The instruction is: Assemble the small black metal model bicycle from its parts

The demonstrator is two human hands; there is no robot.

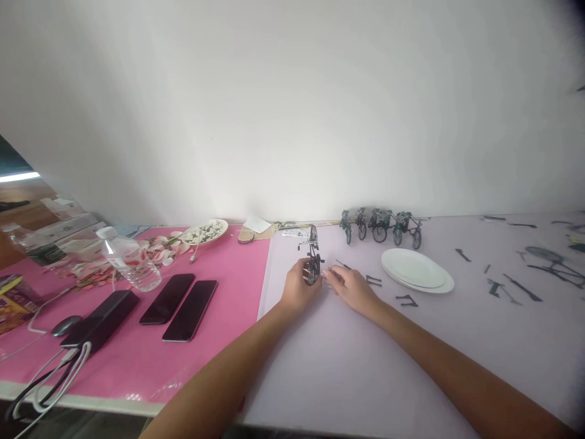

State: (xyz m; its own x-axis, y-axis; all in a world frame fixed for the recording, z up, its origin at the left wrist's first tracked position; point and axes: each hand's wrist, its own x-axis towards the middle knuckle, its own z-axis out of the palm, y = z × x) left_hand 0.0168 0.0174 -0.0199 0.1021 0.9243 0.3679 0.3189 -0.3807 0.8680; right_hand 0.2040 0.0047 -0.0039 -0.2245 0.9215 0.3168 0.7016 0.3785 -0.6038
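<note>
A small black model bicycle (313,251) stands upright, end-on to me, in the middle of the table. My left hand (296,285) is closed around its near wheel. My right hand (351,288) is beside it, with thumb and forefinger pinched together close to that wheel. Whatever is between those fingertips is too small to make out. A thin dark rod (342,264) shows just beyond the right hand. Small black forked parts (406,300) lie to the right of that hand.
Several finished model bicycles (380,225) stand along the wall. White plates (414,269) sit at right, with loose black parts (523,288) beyond. On the pink cover (237,292) at left are phones (190,311), a power strip (100,320), a bottle (130,261) and a filled plate (205,232).
</note>
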